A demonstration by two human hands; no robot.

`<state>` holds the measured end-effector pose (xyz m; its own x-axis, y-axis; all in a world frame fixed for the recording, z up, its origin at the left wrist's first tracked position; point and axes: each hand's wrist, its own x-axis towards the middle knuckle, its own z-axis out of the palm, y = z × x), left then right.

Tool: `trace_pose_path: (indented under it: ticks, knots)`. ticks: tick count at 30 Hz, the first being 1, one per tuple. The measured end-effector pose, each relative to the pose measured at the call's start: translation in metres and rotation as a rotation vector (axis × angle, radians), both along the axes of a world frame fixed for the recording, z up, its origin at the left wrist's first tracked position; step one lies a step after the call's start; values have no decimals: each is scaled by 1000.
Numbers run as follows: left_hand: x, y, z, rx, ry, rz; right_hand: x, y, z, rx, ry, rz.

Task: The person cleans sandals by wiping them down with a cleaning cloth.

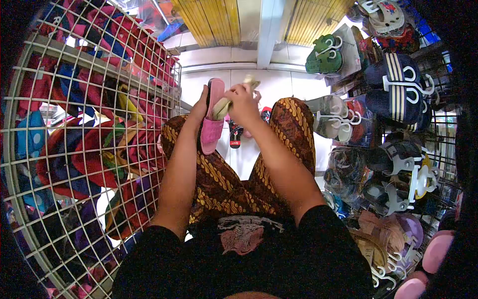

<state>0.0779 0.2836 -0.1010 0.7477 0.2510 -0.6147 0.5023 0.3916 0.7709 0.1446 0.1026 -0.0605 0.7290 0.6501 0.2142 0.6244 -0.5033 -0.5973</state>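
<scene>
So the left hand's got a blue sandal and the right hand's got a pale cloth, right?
Not quite: in the head view the sandal is pink, not blue. The left hand does hold it, and the right hand has the pale cloth.

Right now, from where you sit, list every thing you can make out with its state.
Left hand: holding the pink slipper.
Right hand: gripping the cloth.
Pink slipper: held up, strap toward the body.
Cloth: bunched, at the slipper's insole.
Green slippers: paired on a white hanger.
Striped slippers: paired on a white hanger.
LOVE sandal: between the knees, partly hidden.
</scene>
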Motion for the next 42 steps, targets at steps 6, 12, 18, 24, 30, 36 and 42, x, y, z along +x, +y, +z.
trace_pose_path:
  ticks: [6,12,18,24,30,36,42]
  knots:
    - [-1,-2,-1,72,131,28,-5,6,3,11,31,-54]
    - [-2,-8,6,194,18,47,-14,8,3,206,74,99]
    - [-1,-25,46,501,183,-13,-14,5,7,51,51,61]
    - [-14,0,19,-293,-267,385,13,16,-17,572,503,-213]
    - [-21,23,-6,-454,-559,721,30,-5,6,232,566,-306]
    - [-18,4,34,-614,-627,707,14,-2,13,172,961,-110]
    - [-9,-7,58,-765,-631,546,12,6,3,238,1453,-222]
